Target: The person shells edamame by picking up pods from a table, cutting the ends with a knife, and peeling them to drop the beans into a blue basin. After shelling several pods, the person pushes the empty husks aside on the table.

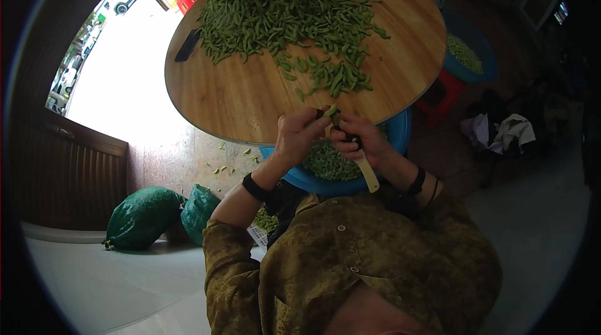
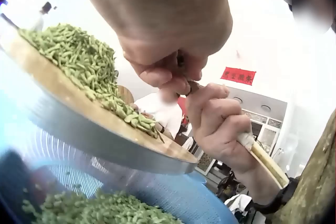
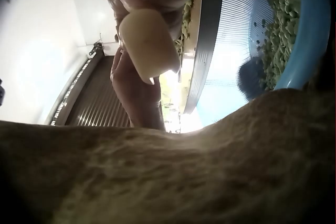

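Observation:
Over the near edge of the round wooden table, my two hands meet. My left hand pinches a green bean pod between thumb and fingers. Curled around a tool with a pale, flat handle is my right hand; the handle sticks out below the fist, and its working end is hidden by the fingers. Dark coverings show on some fingertips. A big heap of pods covers the far part of the table, with a looser cluster nearer the hands. Shelled beans lie below in a blue basket.
A dark flat object lies at the table's left. Another blue basket with beans stands right, above a red stool. Green sacks sit on the floor at left. Other people are at the table's far side.

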Available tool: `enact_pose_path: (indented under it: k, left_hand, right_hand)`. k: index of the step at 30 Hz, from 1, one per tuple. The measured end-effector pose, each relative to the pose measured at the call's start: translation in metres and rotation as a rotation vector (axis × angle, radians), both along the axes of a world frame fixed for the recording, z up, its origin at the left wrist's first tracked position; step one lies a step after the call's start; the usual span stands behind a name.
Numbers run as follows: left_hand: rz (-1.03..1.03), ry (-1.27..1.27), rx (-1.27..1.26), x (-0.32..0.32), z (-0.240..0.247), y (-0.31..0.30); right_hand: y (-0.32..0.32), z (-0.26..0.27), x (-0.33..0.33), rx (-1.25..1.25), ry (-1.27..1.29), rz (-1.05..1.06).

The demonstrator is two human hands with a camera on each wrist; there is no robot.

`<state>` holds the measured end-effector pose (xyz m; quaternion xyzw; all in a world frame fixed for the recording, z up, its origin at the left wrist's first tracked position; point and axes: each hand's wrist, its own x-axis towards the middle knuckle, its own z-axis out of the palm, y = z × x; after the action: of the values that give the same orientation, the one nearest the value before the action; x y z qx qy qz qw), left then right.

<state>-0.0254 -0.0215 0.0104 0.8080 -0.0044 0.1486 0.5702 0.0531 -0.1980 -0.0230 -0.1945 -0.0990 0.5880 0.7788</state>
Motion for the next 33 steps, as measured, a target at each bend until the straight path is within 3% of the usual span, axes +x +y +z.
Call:
enact_pose_path:
  k: [2, 3, 5, 6, 8, 9, 11, 12, 14, 21, 23, 26, 33]
  left_hand:
    - [0.014, 0.263, -0.341, -0.002, 0.013, -0.005]
    - [0.016, 0.265, -0.343, -0.002, 0.01, -0.005]
    - [-0.022, 0.315, -0.474, -0.001, 0.003, -0.007]
    - [-0.021, 0.312, -0.476, -0.001, 0.002, -0.008]
    - [-0.001, 0.365, -0.43, -0.001, 0.0, -0.01]
    - [0.001, 0.363, -0.43, -0.002, -0.002, -0.011]
    - [0.015, 0.229, -0.21, -0.005, -0.007, -0.014]
    - [0.014, 0.228, -0.208, -0.006, -0.006, -0.014]
    - [0.017, 0.181, 0.055, -0.008, -0.004, -0.014]
    - [-0.017, 0.107, 0.085, -0.019, -0.009, -0.019]
    - [-0.005, 0.124, 0.105, -0.02, -0.003, -0.022]
    - [0.009, 0.139, 0.101, -0.023, -0.007, -0.024]
    - [0.06, -0.043, 0.27, -0.026, -0.028, -0.031]
  right_hand:
    - [-0.003, 0.005, 0.0, -0.079, -0.143, -0.055]
    - [-0.004, 0.008, -0.002, -0.08, -0.141, -0.053]
    - [-0.006, 0.013, -0.004, -0.275, -0.445, -0.177]
    - [-0.006, 0.014, -0.004, -0.276, -0.448, -0.175]
    - [-0.004, 0.014, -0.003, -0.482, -0.882, -0.245]
    - [-0.001, 0.014, -0.003, -0.481, -0.884, -0.244]
    - [0.007, 0.014, -0.007, -0.51, -1.152, -0.525]
    - [0.007, 0.013, -0.006, -0.509, -1.153, -0.527]
    - [0.007, 0.012, -0.005, -0.553, -1.313, -0.669]
    - [0.004, 0.015, 0.002, -0.575, -1.422, -0.545]
    - [0.003, 0.011, 0.002, -0.526, -1.653, -0.606]
    - [0.004, 0.009, 0.0, -0.467, -1.756, -0.656]
    - [0.002, -0.004, 0.0, -0.564, -1.81, -0.648]
